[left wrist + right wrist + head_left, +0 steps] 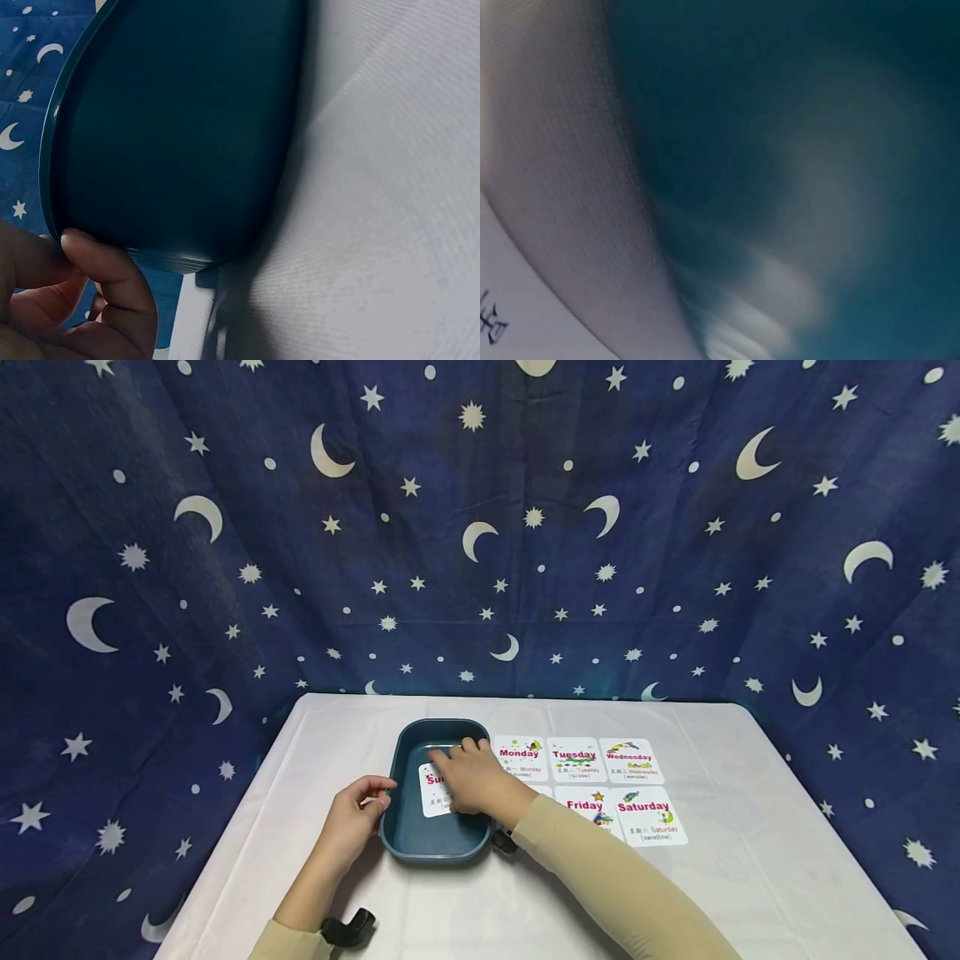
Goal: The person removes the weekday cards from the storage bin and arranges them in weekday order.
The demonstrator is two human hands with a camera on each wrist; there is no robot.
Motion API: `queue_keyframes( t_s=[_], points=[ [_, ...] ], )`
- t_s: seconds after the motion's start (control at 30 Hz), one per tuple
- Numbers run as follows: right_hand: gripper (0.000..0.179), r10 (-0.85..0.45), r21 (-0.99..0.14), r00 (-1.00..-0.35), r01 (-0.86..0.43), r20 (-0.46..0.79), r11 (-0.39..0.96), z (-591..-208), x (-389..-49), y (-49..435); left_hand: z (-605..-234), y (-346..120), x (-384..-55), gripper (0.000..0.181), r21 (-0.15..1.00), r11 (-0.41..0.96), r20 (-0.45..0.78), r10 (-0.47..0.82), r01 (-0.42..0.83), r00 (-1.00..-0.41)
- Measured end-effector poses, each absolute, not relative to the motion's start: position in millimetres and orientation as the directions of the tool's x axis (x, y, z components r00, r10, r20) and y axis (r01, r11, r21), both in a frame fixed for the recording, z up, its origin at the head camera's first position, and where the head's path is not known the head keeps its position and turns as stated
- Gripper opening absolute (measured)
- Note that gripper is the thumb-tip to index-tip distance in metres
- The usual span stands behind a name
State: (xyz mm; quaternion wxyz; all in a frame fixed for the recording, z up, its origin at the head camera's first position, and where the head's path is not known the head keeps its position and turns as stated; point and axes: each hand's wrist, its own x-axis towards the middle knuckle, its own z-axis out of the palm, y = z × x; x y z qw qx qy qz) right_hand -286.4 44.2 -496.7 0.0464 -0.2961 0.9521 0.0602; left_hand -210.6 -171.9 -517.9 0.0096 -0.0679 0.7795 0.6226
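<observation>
A dark teal rectangular tray stands on the white table. My left hand is at its left side, thumb and forefinger pinching the rim; the left wrist view shows the fingertips at the tray's edge. Inside the tray is a white card lettered "Su…", its right part covered by my right hand. The right hand reaches over the tray's right side, thumb and fingers bent near the card's upper edge. I cannot tell whether they grip the card. In the right wrist view the tray wall fills most of the frame.
Weekday cards lie in two rows right of the tray: Monday, Tuesday, Wednesday behind, Friday and Saturday in front. My right forearm covers part of the front row. A blue moon-and-star curtain hangs behind the table.
</observation>
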Motion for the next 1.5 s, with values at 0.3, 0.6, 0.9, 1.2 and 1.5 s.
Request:
queue_keyframes(
  t_s=[0.3,0.6,0.9,1.2,1.5],
  points=[
    [0.105,-0.562,0.09,-0.822,-0.569,-0.091,0.817,-498,-287,45,-516,-171,-210,0.024,0.968,0.219,-0.104,-0.098,-0.124,-0.99],
    [0.101,-0.586,0.041,-0.81,-0.586,0.005,0.81,-501,-283,49,-518,-171,-211,0.024,0.966,0.226,-0.104,-0.105,-0.126,-0.989],
    [0.087,-0.611,-0.005,-0.787,-0.613,0.081,0.79,-502,-280,51,-518,-171,-211,0.024,0.967,0.224,-0.101,-0.104,-0.122,-0.989],
    [0.058,-0.621,-0.059,-0.772,-0.632,0.135,0.773,-499,-272,53,-518,-170,-210,0.024,0.968,0.22,-0.103,-0.104,-0.124,-0.989],
    [0.062,-0.587,-0.124,-0.801,-0.598,0.117,0.792,-492,-268,55,-518,-170,-210,0.024,0.966,0.225,-0.106,-0.102,-0.127,-0.989]
  ],
)
